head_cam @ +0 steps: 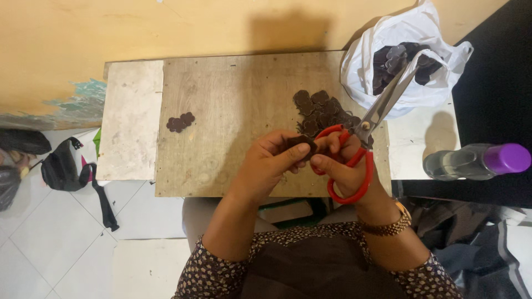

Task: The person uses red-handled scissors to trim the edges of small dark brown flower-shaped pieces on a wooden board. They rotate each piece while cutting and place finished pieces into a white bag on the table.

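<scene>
My left hand (271, 160) pinched one dark piece (302, 145); my right hand (343, 163) gripped one pair of red scissors (360, 144), blades shut.

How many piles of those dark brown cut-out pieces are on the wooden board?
2: a small cluster left of centre, and a big heap near the white bag. More pieces sit inside the bag.
</scene>
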The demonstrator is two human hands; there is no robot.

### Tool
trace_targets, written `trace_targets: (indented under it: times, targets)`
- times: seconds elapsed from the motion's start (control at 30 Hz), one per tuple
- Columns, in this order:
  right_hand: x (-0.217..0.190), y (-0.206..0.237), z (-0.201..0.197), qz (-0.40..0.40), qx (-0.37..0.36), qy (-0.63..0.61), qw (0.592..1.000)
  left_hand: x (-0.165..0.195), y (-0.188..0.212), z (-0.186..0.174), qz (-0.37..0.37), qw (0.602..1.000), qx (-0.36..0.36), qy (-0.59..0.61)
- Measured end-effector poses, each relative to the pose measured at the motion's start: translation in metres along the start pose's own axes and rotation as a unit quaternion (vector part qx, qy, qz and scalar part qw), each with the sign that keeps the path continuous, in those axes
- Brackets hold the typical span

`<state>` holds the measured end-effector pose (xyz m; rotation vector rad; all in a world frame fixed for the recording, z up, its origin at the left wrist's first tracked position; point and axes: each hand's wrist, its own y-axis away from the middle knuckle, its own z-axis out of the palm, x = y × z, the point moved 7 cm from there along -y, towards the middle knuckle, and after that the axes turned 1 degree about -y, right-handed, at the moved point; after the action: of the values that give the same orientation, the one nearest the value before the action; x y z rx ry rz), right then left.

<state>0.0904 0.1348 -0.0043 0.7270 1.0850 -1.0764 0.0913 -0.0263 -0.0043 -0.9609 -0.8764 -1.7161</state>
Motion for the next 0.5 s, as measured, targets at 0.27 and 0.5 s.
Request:
trace_targets:
  times: [0.27, 0.5]
  targets:
    - [0.0002, 0.0062, -0.0040, 0.008, 0.000, 0.049, 0.999, 0.0006, 0.0031, 0.0042, -0.012, 1.000, -0.028, -0.006]
    - [0.0061, 0.0097, -0.0061, -0.047, 0.000, 0.106, 0.993, -0.0052, 0.0007, 0.0056, -0.001, 0.999, -0.044, -0.026]
